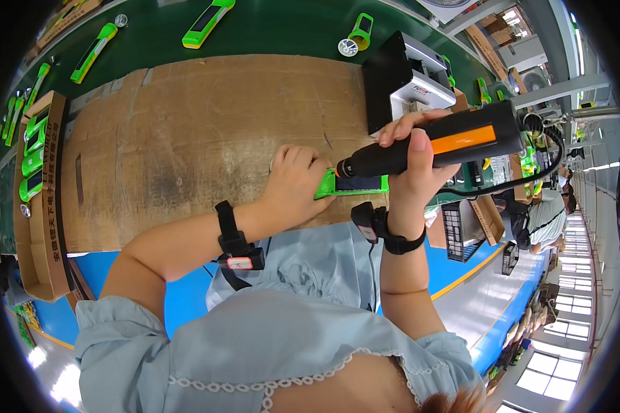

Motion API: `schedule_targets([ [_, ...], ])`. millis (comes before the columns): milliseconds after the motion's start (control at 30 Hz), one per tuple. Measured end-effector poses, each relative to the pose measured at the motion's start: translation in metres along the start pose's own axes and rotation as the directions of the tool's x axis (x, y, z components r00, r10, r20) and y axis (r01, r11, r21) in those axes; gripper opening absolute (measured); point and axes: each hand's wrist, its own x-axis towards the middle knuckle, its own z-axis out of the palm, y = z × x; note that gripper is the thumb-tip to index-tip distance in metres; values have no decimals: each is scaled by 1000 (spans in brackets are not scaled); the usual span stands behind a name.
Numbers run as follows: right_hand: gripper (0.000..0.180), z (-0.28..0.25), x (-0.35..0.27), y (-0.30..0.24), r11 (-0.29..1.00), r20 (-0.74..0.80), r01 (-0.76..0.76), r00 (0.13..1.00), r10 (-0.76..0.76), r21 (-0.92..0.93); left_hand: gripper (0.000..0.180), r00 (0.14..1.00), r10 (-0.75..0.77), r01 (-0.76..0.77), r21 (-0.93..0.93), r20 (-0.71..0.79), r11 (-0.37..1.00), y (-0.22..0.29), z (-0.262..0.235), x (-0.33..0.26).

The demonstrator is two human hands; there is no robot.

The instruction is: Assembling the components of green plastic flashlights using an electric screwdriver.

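On the cardboard sheet, close to its front edge, lies a green flashlight with a dark panel on top. My left hand is closed on its left end, the fingers bent over it. In my right hand is a black electric screwdriver with an orange stripe, held nearly level and slanting down to the left. Its tip meets or hovers just over the flashlight's left end; I cannot tell which. A cable runs from the screwdriver's rear. Both wrists wear black straps with small devices.
A black and silver machine stands beyond my right hand. At the left is a cardboard box with green flashlights along it. More flashlights lie on the green belt at the back. A black crate sits at the right, with a person farther off.
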Motion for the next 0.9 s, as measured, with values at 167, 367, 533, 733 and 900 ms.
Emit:
schedule_targets([
  [167, 32, 2, 1, 7, 998, 26, -67, 997, 67, -4, 46, 999, -50, 50, -1, 17, 999, -3, 5, 3],
  [367, 34, 7, -2, 9, 997, 38, -42, 998, 44, -72, 42, 999, -35, 35, 29, -4, 999, -2, 5, 5],
  [533, 43, -3, -21, -2, 989, -5, 32, 999, -33, -145, 40, 1000, -8, 7, 34, 30, 999, 0, 2, 5],
  [733, 46, -33, 9, -71, 948, -289, 301, 903, -318, -101, 39, 1000, -7, 7, 52, 14, 999, 3, -1, 3],
  [900, 27, -85, 62, -48, 821, -425, 282, 746, -513, -497, 39, 1000, 8, -7, 79, -17, 997, 3, -4, 3],
])
